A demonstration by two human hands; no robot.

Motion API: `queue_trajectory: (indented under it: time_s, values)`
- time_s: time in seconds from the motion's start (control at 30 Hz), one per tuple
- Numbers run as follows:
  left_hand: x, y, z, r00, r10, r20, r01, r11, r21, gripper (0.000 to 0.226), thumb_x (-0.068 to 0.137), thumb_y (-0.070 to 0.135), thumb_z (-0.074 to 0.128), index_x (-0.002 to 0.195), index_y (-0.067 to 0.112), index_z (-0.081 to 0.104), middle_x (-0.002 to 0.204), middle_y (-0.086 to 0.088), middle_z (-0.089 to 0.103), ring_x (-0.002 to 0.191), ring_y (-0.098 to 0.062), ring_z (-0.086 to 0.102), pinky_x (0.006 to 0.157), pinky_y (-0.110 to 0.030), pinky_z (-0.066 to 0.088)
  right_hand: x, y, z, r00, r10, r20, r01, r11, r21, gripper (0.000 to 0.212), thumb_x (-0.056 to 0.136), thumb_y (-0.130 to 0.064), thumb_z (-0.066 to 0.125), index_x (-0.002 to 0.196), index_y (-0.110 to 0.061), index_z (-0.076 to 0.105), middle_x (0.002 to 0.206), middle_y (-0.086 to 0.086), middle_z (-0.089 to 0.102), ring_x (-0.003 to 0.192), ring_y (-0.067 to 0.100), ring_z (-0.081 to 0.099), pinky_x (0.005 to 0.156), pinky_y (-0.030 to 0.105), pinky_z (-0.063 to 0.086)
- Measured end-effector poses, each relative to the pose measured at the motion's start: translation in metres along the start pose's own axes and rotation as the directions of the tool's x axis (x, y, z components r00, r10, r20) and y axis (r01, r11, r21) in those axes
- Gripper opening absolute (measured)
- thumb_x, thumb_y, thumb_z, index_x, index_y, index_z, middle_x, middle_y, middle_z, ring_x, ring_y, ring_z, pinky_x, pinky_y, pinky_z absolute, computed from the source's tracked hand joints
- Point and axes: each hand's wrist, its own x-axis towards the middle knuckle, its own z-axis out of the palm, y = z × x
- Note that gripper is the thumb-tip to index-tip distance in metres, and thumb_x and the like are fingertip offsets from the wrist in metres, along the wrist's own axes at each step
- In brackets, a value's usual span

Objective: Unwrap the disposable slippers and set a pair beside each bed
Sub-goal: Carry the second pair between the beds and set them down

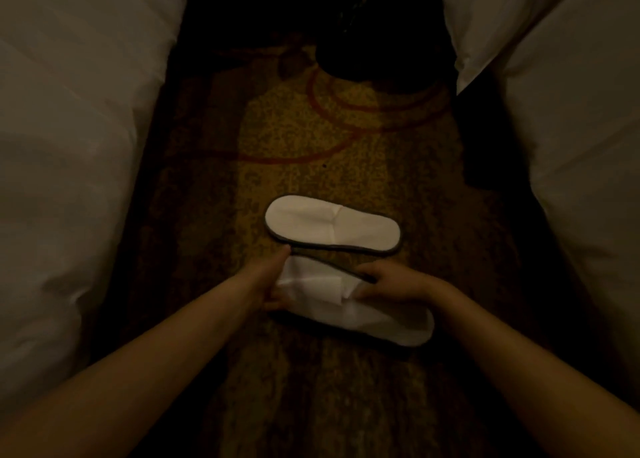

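Observation:
Two white disposable slippers with dark edging lie on the patterned carpet between two beds. The far slipper (332,224) lies flat by itself, toe to the left. Just in front of it is the near slipper (381,314), held at both ends of its upper. My left hand (268,283) grips its toe end. My right hand (391,283) pinches the edge of the upper near the middle. No wrapper is visible.
A white-covered bed (69,167) fills the left side and another white bed (581,139) the right. The gold and red carpet (311,135) runs between them. A dark object (381,49), perhaps a stand or bin, sits at the far end of the aisle.

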Motion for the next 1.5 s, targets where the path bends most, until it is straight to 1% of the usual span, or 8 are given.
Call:
queue_trajectory:
  time_s: [0.13,0.23,0.4,0.6,0.93,1.07,1.23,1.5]
  values:
    - [0.021,-0.026,-0.014,0.980,0.181,-0.083,-0.113,0.849,0.517,0.059,0.090,0.026,0.058,0.142,0.012,0.035,0.146,-0.018,0.033,0.127,-0.038,0.042,0.094,-0.042,0.046,0.012,0.006,0.016,0.992,0.062,0.106,-0.067,0.997,0.044,0.034,0.086,-0.031,0.061,0.117,-0.016,0.060,0.118,0.006,0.061,0.106,0.022,0.059,0.087,0.032,0.047]
    - [0.031,-0.036,-0.034,0.964,0.238,-0.120,-0.084,0.700,0.710,0.051,0.087,0.025,0.061,0.131,0.007,0.043,0.142,-0.021,0.035,0.127,-0.037,0.039,0.103,-0.039,0.040,0.022,0.008,0.028,0.994,0.062,0.088,-0.062,0.998,0.002,0.038,0.087,-0.032,0.061,0.119,-0.013,0.058,0.122,0.009,0.059,0.109,0.024,0.057,0.091,0.036,0.045]
    - [0.037,-0.039,-0.044,0.959,0.275,-0.064,-0.134,0.643,0.754,0.053,0.089,0.022,0.060,0.133,-0.001,0.042,0.138,-0.022,0.046,0.124,-0.035,0.047,0.099,-0.037,0.042,0.026,0.019,0.035,0.985,0.055,-0.165,-0.081,0.984,-0.157,0.033,0.087,-0.035,0.058,0.111,-0.012,0.059,0.117,0.011,0.061,0.104,0.025,0.058,0.081,0.032,0.045]
    - [0.048,-0.045,-0.045,0.948,0.296,-0.118,-0.080,0.579,0.811,0.056,0.088,0.020,0.060,0.134,-0.002,0.039,0.139,-0.023,0.044,0.125,-0.037,0.047,0.099,-0.039,0.044,0.005,0.053,0.038,0.850,0.155,-0.503,-0.250,0.960,-0.126,0.025,0.094,-0.021,0.045,0.115,-0.011,0.055,0.122,0.013,0.052,0.113,0.028,0.047,0.090,0.034,0.041]
    - [0.054,-0.048,-0.039,0.949,0.302,-0.086,-0.079,0.495,0.865,0.048,0.088,0.018,0.059,0.130,-0.001,0.044,0.135,-0.023,0.045,0.121,-0.036,0.049,0.097,-0.041,0.046,-0.006,0.067,0.052,0.833,0.273,-0.480,-0.291,0.956,0.038,0.018,0.089,-0.016,0.048,0.102,-0.003,0.051,0.108,0.018,0.054,0.093,0.029,0.055,0.071,0.027,0.038]
    - [0.056,-0.018,-0.038,0.893,0.448,-0.040,-0.247,0.563,0.789,0.039,0.088,0.022,0.059,0.120,0.000,0.054,0.127,-0.020,0.055,0.113,-0.037,0.055,0.092,-0.040,0.047,0.003,0.063,0.029,0.726,0.379,-0.574,-0.261,0.924,0.280,0.017,0.088,-0.013,0.050,0.102,-0.004,0.054,0.096,0.011,0.056,0.079,0.019,0.052,0.057,0.022,0.035]
    - [0.072,0.027,-0.031,0.787,0.615,0.038,-0.531,0.646,0.548,0.054,0.083,0.005,0.062,0.135,0.005,0.046,0.135,-0.021,0.051,0.122,-0.038,0.050,0.102,-0.048,0.043,0.024,0.059,-0.004,0.717,0.413,-0.562,-0.154,0.879,0.450,0.031,0.088,-0.011,0.054,0.116,0.002,0.054,0.112,0.018,0.060,0.093,0.022,0.056,0.072,0.026,0.045]
    - [0.093,0.032,-0.024,0.853,0.518,-0.066,-0.406,0.737,0.540,0.048,0.084,0.004,0.058,0.130,-0.002,0.047,0.126,-0.027,0.052,0.112,-0.042,0.054,0.092,-0.048,0.050,0.049,0.056,-0.029,0.788,0.327,-0.522,-0.122,0.913,0.388,0.041,0.089,-0.005,0.046,0.131,-0.007,0.046,0.136,0.022,0.040,0.118,0.038,0.049,0.105,0.048,0.040]
